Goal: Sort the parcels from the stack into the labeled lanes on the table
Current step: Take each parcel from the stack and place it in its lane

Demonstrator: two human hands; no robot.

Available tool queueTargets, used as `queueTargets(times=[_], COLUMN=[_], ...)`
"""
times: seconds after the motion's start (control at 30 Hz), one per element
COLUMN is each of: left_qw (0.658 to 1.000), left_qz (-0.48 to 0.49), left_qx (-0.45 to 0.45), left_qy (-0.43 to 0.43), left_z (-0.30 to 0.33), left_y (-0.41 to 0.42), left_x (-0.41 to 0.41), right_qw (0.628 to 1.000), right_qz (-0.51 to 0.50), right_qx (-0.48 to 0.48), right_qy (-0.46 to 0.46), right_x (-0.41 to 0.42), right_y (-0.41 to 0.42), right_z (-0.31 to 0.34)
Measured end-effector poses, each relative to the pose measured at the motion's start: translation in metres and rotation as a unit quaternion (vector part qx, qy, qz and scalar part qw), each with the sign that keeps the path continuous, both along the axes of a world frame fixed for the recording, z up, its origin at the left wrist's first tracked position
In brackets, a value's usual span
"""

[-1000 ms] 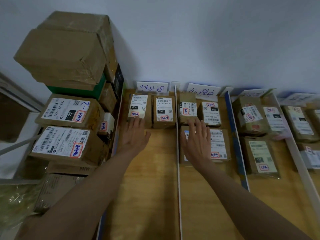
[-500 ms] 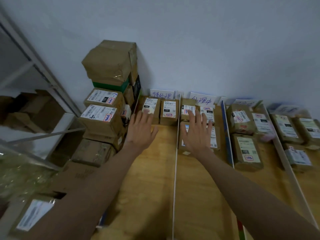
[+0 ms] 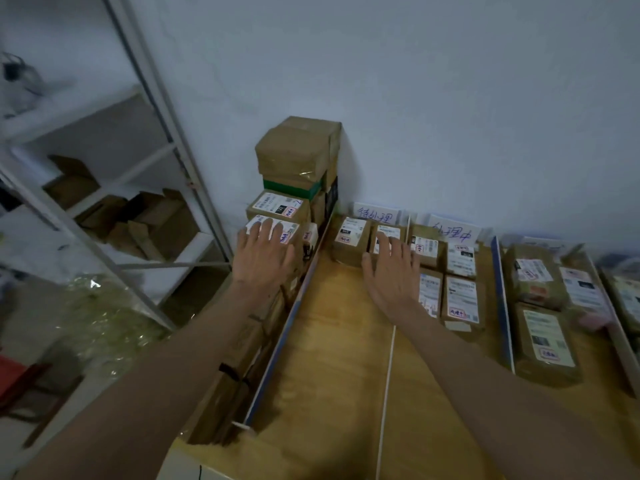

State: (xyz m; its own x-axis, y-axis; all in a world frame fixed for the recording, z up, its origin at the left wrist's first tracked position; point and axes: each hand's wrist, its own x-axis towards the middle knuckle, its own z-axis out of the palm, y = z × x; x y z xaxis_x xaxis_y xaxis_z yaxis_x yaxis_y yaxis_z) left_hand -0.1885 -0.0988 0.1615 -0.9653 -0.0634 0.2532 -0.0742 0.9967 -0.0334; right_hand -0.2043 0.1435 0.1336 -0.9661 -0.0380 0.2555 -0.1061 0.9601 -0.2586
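Sorting partly done. First lane [image 3: 332,341], under a handwritten sign [image 3: 375,214]: two parcels [image 3: 349,242] at the far end, long run of bare wood nearer. Second lane [image 3: 446,285]: four parcels in two rows. Further lanes to the right hold several more; edge of view blurred, count unsure. Thin dividers [image 3: 386,375] separate the lanes on the table [image 3: 311,427].

Left to do: the stack [image 3: 294,174] off the table's left edge against the wall, at least four boxes high, with more boxes lower down beside the table.

Left hand [image 3: 265,254]: arm stretched forward, fingers straight and spread, lying on the white label of a stack parcel [image 3: 292,233], the third one down among those seen. Nothing gripped.

Right hand [image 3: 393,271]: also extended, palm down, fingers relaxed over the far end of the first lane, fingertips over the right-hand parcel [image 3: 389,232] there. Contact unclear; holds nothing.

Likely next: take the labelled parcel from the stack.
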Motion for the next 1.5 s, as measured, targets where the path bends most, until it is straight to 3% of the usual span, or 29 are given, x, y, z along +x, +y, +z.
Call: queueTargets(times=[0.43, 0.67, 0.83, 1.03, 1.2, 1.37, 1.5], left_qw=[0.996, 0.991, 0.973, 0.954, 0.935, 0.938, 0.935], left_qz=[0.036, 0.016, 0.021, 0.023, -0.003, -0.067, -0.123], left_qx=[0.064, 0.104, 0.204, 0.287, 0.345, 0.335, 0.326], left_qy=[-0.041, -0.086, -0.105, -0.087, -0.076, -0.059, -0.066], left_z=[-0.026, -0.049, -0.067, -0.060, -0.041, -0.026, -0.020], left_y=[-0.112, -0.128, -0.124, -0.123, -0.124, -0.109, -0.079], left_x=[-0.051, -0.086, -0.092, -0.088, -0.086, -0.075, -0.059], right_qw=[0.987, 0.928, 0.880, 0.863, 0.823, 0.789, 0.813], right_qz=[0.013, -0.015, -0.063, -0.066, -0.033, 0.010, -0.001], right_qx=[-0.140, -0.314, -0.402, -0.431, -0.439, -0.465, -0.442], right_qy=[-0.077, -0.200, -0.244, -0.254, -0.360, -0.401, -0.380], right_x=[-0.050, -0.096, -0.106, -0.099, -0.082, -0.054, -0.036], right_y=[-0.129, -0.176, -0.189, -0.185, -0.167, -0.138, -0.104], right_z=[-0.007, -0.020, -0.026, -0.015, 0.001, 0.016, 0.015])
